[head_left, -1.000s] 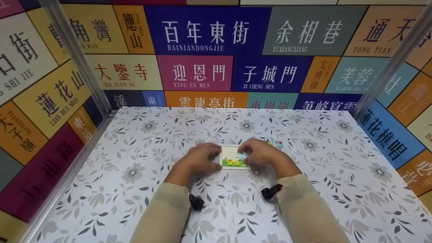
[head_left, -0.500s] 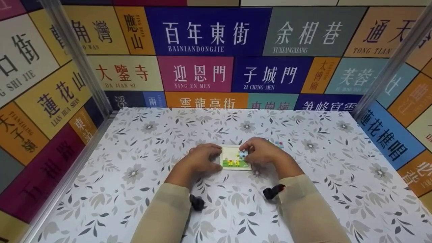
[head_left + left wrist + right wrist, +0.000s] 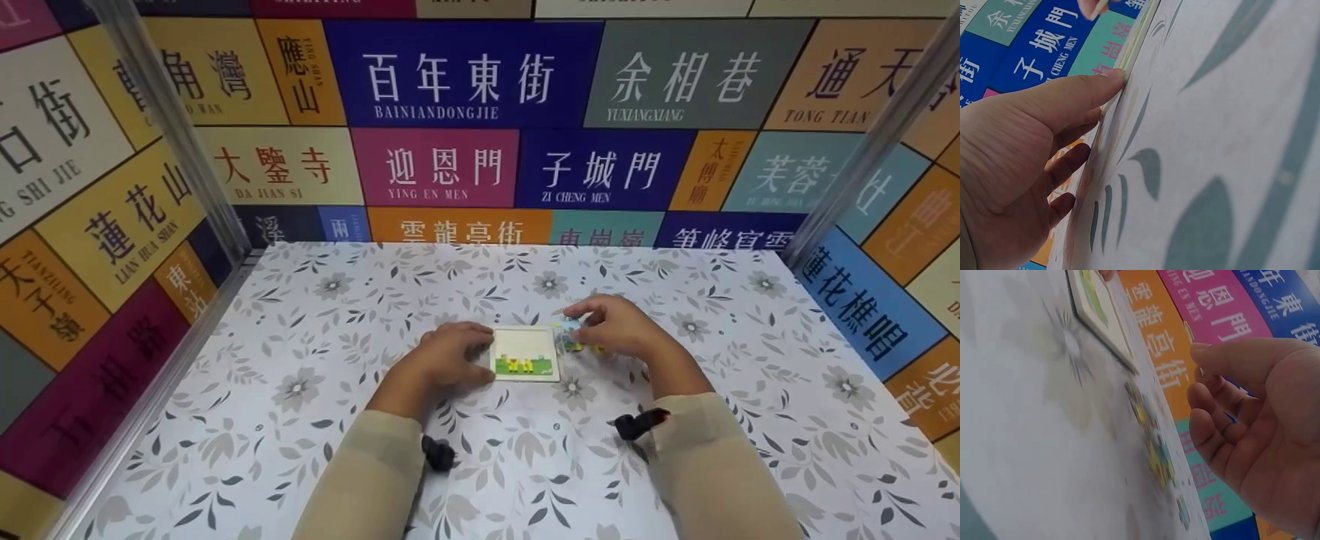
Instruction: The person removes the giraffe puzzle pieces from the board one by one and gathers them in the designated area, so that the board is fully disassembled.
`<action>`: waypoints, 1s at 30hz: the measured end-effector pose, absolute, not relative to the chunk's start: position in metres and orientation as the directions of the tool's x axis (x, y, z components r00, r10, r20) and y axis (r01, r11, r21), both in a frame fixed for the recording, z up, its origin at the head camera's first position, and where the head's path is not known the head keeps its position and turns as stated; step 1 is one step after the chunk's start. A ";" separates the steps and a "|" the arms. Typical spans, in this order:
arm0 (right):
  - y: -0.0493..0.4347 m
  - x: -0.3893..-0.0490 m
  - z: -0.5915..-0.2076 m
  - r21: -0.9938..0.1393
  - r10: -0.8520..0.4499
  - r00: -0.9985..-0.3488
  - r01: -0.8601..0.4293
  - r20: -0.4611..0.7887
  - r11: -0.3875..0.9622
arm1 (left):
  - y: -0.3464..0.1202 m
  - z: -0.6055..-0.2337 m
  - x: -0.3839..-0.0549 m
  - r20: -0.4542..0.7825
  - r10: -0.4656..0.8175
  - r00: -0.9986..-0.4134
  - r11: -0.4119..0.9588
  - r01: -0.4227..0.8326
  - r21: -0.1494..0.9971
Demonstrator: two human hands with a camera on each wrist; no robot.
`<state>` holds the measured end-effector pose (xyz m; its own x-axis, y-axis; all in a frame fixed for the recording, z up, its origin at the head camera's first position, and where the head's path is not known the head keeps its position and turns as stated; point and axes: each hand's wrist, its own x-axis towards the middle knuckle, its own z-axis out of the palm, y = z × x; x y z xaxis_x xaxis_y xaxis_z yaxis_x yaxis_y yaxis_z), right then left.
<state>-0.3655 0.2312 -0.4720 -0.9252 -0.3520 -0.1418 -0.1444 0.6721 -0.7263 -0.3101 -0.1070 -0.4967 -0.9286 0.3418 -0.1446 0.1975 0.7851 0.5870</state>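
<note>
A small picture puzzle board (image 3: 525,340) with a pale frame lies mid-table. Along its bottom runs a green strip with yellow figures; above that the pale backing is bare. My left hand (image 3: 450,358) holds the board's left side, thumb at the near corner and index finger at the far one. In the left wrist view, the thumb (image 3: 1113,79) lies against the board's edge. Just right of the board hovers my right hand (image 3: 616,324), pinching a thin puzzle piece (image 3: 1188,332) between thumb and fingers. The piece shows edge-on in the right wrist view.
Several loose puzzle pieces (image 3: 1158,458), blue and yellow, lie on the table right of the board, partly under my right hand. A white cloth (image 3: 300,450) with grey leaves covers the table. Panels with printed characters (image 3: 465,71) enclose its back and sides.
My right hand has moved right, off the board, and the blue piece that lay at the board's right side has left it. My left hand stays at the board's left side.
</note>
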 end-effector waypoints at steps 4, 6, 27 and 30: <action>0.255 -0.364 -0.473 -0.712 -0.307 -0.936 -0.099 -0.170 0.695 | -0.107 -0.497 -0.310 -0.146 0.343 -0.928 0.784 0.198 0.588; 0.267 -0.363 -0.472 -0.707 -0.298 -0.939 -0.093 -0.172 0.701 | -0.107 -0.497 -0.310 -0.141 0.349 -0.927 0.782 0.205 0.589; 0.321 -0.359 -0.490 -0.706 -0.305 -0.927 -0.067 -0.217 0.705 | -0.107 -0.497 -0.313 -0.080 0.412 -0.908 0.782 0.307 0.542; 0.321 -0.359 -0.491 -0.699 -0.310 -0.928 -0.080 -0.208 0.711 | -0.107 -0.497 -0.314 -0.091 0.406 -0.909 0.784 0.295 0.546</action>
